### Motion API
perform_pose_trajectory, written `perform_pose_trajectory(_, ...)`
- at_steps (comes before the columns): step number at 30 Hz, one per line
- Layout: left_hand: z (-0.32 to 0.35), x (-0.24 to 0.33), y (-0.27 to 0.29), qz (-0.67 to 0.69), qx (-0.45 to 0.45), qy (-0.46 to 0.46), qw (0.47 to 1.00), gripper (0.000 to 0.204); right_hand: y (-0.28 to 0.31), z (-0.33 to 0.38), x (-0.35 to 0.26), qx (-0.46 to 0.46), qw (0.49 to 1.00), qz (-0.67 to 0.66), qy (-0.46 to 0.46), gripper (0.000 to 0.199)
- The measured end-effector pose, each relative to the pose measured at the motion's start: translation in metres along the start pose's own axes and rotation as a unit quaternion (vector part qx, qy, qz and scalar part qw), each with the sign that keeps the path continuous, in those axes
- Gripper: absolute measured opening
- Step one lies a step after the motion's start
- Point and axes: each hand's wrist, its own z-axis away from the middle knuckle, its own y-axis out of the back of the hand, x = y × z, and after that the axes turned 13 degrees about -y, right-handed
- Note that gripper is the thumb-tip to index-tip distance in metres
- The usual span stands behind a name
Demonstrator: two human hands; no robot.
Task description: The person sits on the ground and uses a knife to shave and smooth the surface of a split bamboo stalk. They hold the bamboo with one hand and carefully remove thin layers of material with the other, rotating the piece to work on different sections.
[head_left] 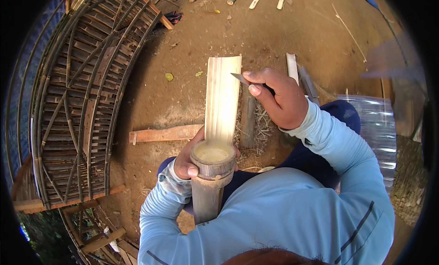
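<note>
My left hand [185, 160] is wrapped round a bamboo tube [208, 198] just below its round, hollow end, thumb on the near side. From that end a long pale bamboo slat [222, 98] reaches away from me, its lengthwise grain showing. I cannot tell whether slat and tube are one piece. Above the slat's right edge, my right hand [281, 98] pinches a small knife [239, 78] with a dark pointed blade. The tip points left over the slat's pale face; whether it touches is not clear. The knife's handle is mostly hidden in my fingers.
A large bamboo-slat frame [84, 96] stands at left. A flat wooden board [167, 133] lies on the dirt floor [169, 50]. Right of the slat are a bamboo length [247, 123] and shavings [261, 128]. Clear corrugated sheeting [377, 132] lies at right.
</note>
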Motion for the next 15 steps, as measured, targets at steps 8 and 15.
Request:
perform_pose_trajectory(8,-0.001,0.0,-0.002,0.015,-0.011,0.015,1.0,0.129,0.004,-0.003,0.011,0.032,0.994,-0.018,-0.1,0.024)
perform_pose_trajectory(15,-0.001,-0.003,-0.001,0.017,0.002,-0.005,1.0,0.13,0.014,-0.012,0.012,-0.004,0.949,-0.18,-0.26,0.027)
